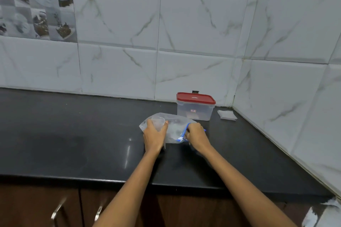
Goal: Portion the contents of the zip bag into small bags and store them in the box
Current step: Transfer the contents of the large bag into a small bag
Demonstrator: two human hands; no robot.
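On the black counter (73,134) the zip bag (173,127) lies just before the red-lidded box (195,107) — left hand (155,134) grips its body, right hand (196,136) pinches the blue zip end; small bags (227,115) sit beside the box.

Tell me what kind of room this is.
Most likely a home kitchen: a glossy black stone countertop against white marble-look wall tiles, brown wooden cabinet doors with metal handles below, and a red-lidded clear plastic storage box.
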